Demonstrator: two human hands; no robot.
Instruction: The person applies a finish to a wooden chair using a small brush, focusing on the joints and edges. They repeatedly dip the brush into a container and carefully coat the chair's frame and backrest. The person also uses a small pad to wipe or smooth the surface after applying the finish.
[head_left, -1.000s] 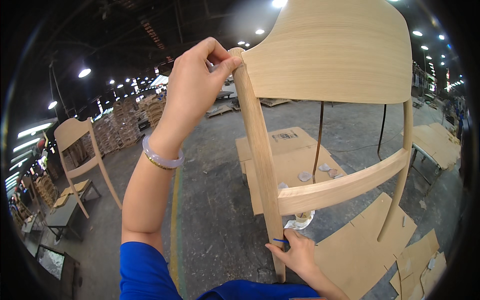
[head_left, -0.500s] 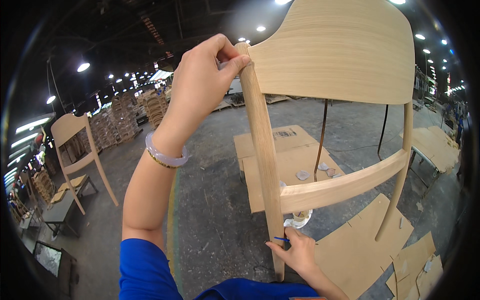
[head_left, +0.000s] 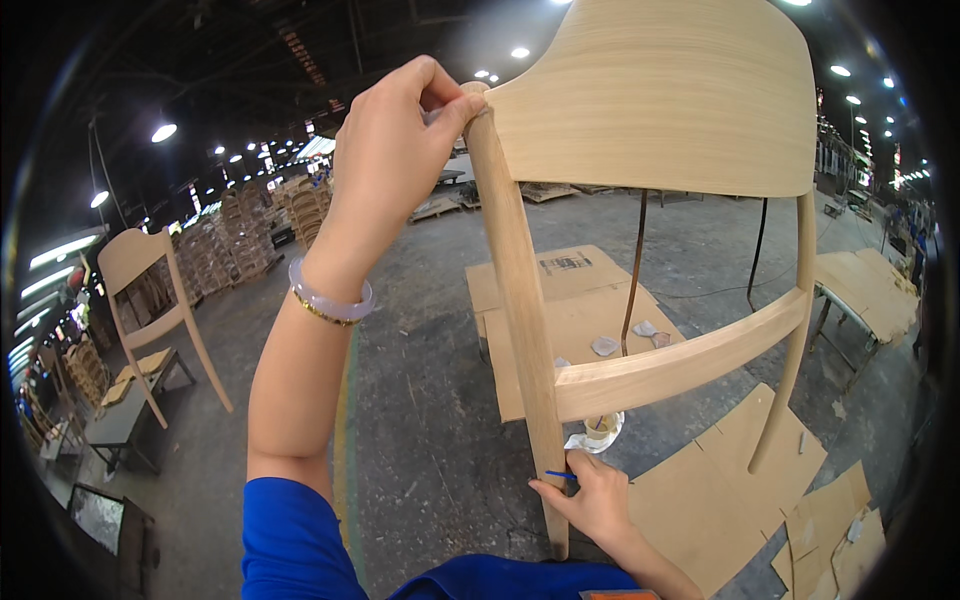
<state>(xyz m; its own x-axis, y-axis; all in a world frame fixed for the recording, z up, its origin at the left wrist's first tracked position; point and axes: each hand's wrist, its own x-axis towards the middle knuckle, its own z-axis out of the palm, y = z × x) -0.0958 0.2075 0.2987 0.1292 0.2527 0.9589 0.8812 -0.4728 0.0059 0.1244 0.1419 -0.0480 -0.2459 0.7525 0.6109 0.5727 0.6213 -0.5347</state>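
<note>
A pale wooden chair back frame hangs upright before me, with a wide curved backrest (head_left: 660, 110), two posts and a lower crossrail (head_left: 690, 358). My left hand (head_left: 385, 150) is raised to the top of the left post (head_left: 512, 255); thumb and index finger pinch at its end, beside the backrest's corner. A bit of something greyish shows in that hand, too hidden to name. Low on the same post, my right hand (head_left: 598, 500) is closed, with a thin blue stick (head_left: 560, 474) poking out from the fingers across the wood.
Two dark hanging rods (head_left: 635, 270) show behind the crossrail. Beyond stands a cardboard-covered table (head_left: 520, 330) with crumpled pale pieces on it, and a small cup (head_left: 600, 427) below. Cardboard sheets (head_left: 710, 490) cover floor at right. Another chair frame (head_left: 150, 275) hangs left, near a bench (head_left: 120, 425).
The chair frame has swung slightly to the left, and my left hand has shifted left and a little up with it. My right hand stays almost where it was.
</note>
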